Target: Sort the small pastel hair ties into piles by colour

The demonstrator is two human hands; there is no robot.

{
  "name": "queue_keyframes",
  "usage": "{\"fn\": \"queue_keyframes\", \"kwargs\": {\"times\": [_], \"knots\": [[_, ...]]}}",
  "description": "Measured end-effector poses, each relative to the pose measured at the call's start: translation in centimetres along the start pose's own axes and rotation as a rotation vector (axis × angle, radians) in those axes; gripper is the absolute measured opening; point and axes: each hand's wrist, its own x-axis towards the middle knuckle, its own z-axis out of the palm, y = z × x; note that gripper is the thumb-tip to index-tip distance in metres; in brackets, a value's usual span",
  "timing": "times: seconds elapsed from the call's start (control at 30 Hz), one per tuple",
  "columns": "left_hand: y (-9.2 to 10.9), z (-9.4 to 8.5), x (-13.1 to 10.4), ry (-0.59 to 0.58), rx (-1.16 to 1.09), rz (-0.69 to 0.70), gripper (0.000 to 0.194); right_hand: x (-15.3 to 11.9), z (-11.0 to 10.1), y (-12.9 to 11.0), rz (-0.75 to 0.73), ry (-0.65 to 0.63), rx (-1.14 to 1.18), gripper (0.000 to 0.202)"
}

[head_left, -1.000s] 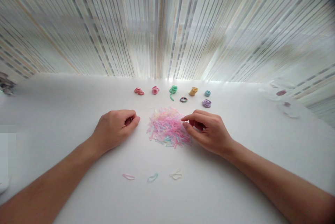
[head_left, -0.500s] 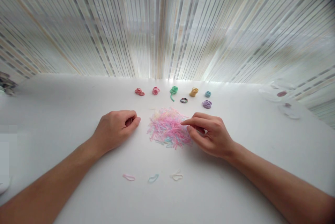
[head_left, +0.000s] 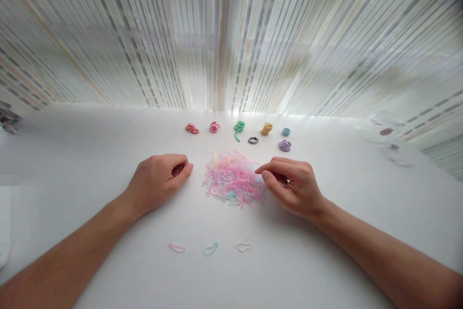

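A heap of thin pastel bands (head_left: 233, 179), mostly pink with some blue and yellow, lies on the white table (head_left: 202, 280). To its left my left hand (head_left: 161, 179) rests closed, its thumb against the curled fingers, and whatever it may hold is hidden. At the heap's right edge is my right hand (head_left: 292, 183), thumb and index finger brought close together; nothing can be made out between them. Nearer to me lie a pink band (head_left: 177, 248), a light blue band (head_left: 210, 248) and some whitish bands (head_left: 243, 246), apart from each other.
Behind the heap stand coiled bundles: red (head_left: 192, 128), pink (head_left: 214, 127), green (head_left: 239, 127), yellow (head_left: 266, 129), blue (head_left: 286, 132) and purple (head_left: 285, 145). A multicoloured ring (head_left: 253, 140) lies among them. Clear round items (head_left: 394, 147) sit far right, before a striped curtain (head_left: 217, 34).
My right hand has drawn slightly right, and its index finger and thumb are closer together. My left hand keeps its closed pose. The camera view has shifted a little.
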Motion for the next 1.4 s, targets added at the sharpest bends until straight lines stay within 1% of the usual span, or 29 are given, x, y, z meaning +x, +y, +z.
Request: {"fn": "queue_keyframes", "kwargs": {"times": [0.07, 0.13, 0.33, 0.43, 0.6, 0.9, 1.13, 1.27, 1.4], "knots": [[-0.1, 0.0, 0.0, -0.001, 0.002, 0.002, 0.038, 0.0, 0.0, 0.1, 0.024, 0.023, 0.001, 0.021], [-0.1, 0.0, 0.0, -0.001, 0.002, -0.001, 0.039, 0.0, 0.1, 0.2, 0.032, 0.019, 0.002, 0.022], [0.0, 0.0, 0.0, 0.001, 0.000, 0.004, 0.039, -0.2, 0.3, 0.4, 0.004, -0.076, -0.005, 0.026], [0.2, -0.1, 0.0, -0.003, -0.005, -0.003, 0.038, -0.2, 0.3, 0.5, -0.002, -0.109, -0.015, 0.024], [0.4, -0.3, 0.0, 0.015, -0.018, 0.007, 0.037, -0.2, 0.1, 0.4, -0.003, -0.105, -0.031, 0.020], [0.8, -0.2, -0.1, 0.034, -0.035, 0.016, 0.037, -0.3, -0.2, 0.0, 0.043, -0.069, -0.057, 0.021], [1.0, -0.3, -0.2, 0.025, -0.060, 0.006, 0.036, -0.4, -0.1, 0.4, -0.003, -0.121, -0.046, 0.021], [0.7, -0.3, -0.1, 0.020, -0.055, 0.005, 0.036, -0.3, 0.0, 0.2, -0.002, -0.096, -0.032, 0.021], [0.6, -0.3, -0.1, 0.019, -0.052, 0.012, 0.037, -0.1, 0.0, 0.0, 0.039, -0.016, -0.040, 0.021]]}}
